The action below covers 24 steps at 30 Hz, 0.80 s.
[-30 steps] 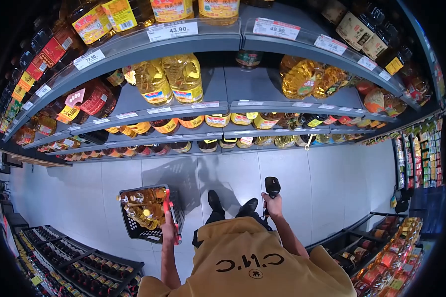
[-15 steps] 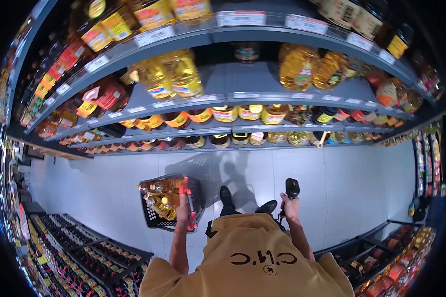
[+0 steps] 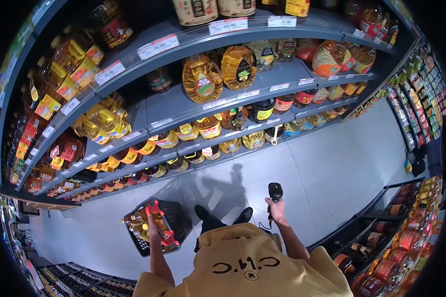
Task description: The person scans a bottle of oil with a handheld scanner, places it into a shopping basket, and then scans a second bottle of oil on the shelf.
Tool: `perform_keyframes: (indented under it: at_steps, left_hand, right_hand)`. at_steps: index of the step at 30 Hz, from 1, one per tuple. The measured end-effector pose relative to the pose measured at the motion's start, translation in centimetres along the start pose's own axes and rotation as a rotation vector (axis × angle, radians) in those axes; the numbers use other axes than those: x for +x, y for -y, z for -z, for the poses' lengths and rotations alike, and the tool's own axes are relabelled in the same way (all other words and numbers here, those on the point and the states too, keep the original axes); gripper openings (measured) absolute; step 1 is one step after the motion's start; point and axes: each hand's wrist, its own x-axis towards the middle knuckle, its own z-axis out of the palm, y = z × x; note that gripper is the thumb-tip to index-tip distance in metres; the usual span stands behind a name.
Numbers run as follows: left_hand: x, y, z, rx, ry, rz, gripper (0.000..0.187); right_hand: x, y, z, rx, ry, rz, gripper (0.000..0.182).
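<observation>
My left hand (image 3: 152, 229) is closed on the red handle of a dark shopping basket (image 3: 176, 218). Inside the basket lie several oil bottles (image 3: 136, 222). On the other side of my body, my right hand (image 3: 276, 209) grips a black handheld device (image 3: 275, 190), its wide head pointing away from me; a cable hangs below it. Both hands are over the floor, apart from the shelf.
A long grey shelf (image 3: 158, 122) with oil bottles and price tags curves across the front. Dark racks of bottles (image 3: 381, 232) stand behind at the right and left. Packets hang on a stand (image 3: 406, 99) at the far right.
The view has turned to the right, so the shelf appears shifted left and tilted. The basket and the black device remain in my hands.
</observation>
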Motion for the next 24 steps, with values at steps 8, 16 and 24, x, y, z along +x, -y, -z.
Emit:
perform_keyframes:
  at_steps: [8,16,24]
  left_hand:
    - [0.1,0.0,-2.4,-0.050,0.003,0.058,0.069]
    - [-0.3,-0.3,-2.9,-0.124,0.019,0.184,0.070]
    - [1.5,0.7,-2.7,-0.252,0.149,0.033,0.057]
  right_hand:
    - [2.5,-0.9,4.1,0.075,-0.072,-0.071,0.030]
    - [4.9,2.0,1.7,-0.063,-0.099,-0.144,0.039]
    - [8.9,5.1,0.7,-0.093,-0.106,-0.081,0.035]
